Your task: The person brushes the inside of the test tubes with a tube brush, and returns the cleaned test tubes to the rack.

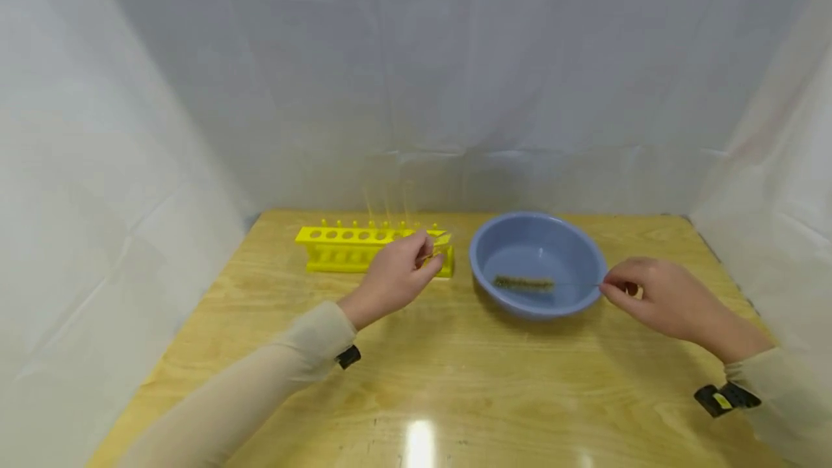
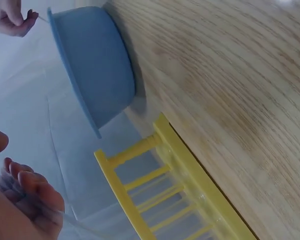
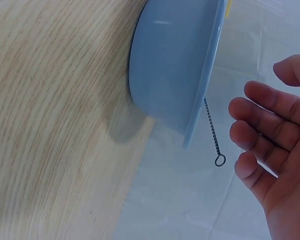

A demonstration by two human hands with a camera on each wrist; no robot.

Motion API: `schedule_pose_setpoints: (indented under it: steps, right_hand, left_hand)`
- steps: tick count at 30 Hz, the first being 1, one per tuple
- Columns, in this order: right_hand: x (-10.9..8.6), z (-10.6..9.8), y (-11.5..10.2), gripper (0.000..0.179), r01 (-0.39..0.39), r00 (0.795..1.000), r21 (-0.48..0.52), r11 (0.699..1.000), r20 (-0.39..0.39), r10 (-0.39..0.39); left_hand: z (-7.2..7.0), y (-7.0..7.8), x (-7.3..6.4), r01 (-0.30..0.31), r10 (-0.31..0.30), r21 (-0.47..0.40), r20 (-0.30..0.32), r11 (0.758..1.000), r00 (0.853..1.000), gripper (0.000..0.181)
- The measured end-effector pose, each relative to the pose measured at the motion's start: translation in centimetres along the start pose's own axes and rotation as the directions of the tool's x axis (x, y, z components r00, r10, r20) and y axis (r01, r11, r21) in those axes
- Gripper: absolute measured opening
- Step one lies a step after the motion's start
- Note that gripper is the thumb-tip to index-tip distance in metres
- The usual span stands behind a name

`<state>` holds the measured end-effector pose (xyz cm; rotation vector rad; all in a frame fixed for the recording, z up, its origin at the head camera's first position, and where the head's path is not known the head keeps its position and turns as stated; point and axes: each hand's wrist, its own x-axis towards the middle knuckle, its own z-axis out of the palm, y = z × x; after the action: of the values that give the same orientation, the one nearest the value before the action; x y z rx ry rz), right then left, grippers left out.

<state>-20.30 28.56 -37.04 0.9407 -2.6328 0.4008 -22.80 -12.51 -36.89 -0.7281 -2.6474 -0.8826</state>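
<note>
Holding a slim clear tube (image 2: 72, 220) in curled fingers, the left hand (image 1: 395, 271) is left of the blue bowl (image 1: 565, 258), in front of the yellow rack (image 1: 340, 235). Right hand (image 1: 669, 302) at the bowl's right side, fingers loosely bent and slightly spread; the right wrist view shows them just short of the loop (image 3: 220, 160), pinching nothing. Brush (image 1: 523, 284) rests inside the bowl, bristles low toward the front wall, handle (image 3: 213, 131) crossing the rim to the right. Progress, as judged: partway; the tube is in hand rather than in the rack, the brush is in the bowl, the two apart. Left over, probably: the tube to be set down, the brush to be used or left. Whether any tube is finished, cannot tell. Faint upright streaks (image 1: 388, 201) behind the rack, left of the bowl, may be more clear tubes. Materials: bowl smooth, glossy, likely plastic, round with a flared lip; brush a fuzzy brown-green cylinder on twisted wire, ending in a ring; rack yellow, glossy, with round holes and short pegs. Pale wood-grain table (image 1: 416, 367) under the bowl; creased whitish sheet (image 1: 422, 78) hangs behind it.
</note>
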Motion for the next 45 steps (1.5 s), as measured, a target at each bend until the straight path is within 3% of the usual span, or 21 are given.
schedule_pose_setpoints:
  steps: [4,11,31,40,45]
  right_hand:
    - [-0.1,0.0,0.0,0.006,0.000,1.000,0.002,1.000,0.004,0.000]
    - [-0.4,-0.1,-0.1,0.005,-0.015,1.000,-0.005,1.000,0.017,0.015]
    - [-1.0,-0.3,0.3,0.011,-0.055,0.998,-0.065,0.996,0.009,0.056]
    - [-1.2,-0.4,0.6,0.003,-0.065,0.995,-0.135,0.989,-0.079,0.054]
    - [-1.6,-0.4,0.9,0.015,-0.099,0.992,-0.163,0.982,-0.089,0.085]
  left_hand:
    - [0.7,0.4,-0.1,-0.039,0.039,0.121,0.003,0.992,0.999,0.027]
    - [1.7,0.9,-0.5,-0.079,0.062,0.263,0.070,0.962,0.996,0.018]
    - [3.2,1.3,-0.8,-0.109,0.055,0.389,0.148,0.915,0.987,0.016]
    - [3.7,1.3,-0.9,-0.125,0.065,0.417,0.155,0.900,0.986,0.019]
    - [3.7,1.4,-0.9,-0.122,0.057,0.426,0.163,0.897,0.985,0.020]
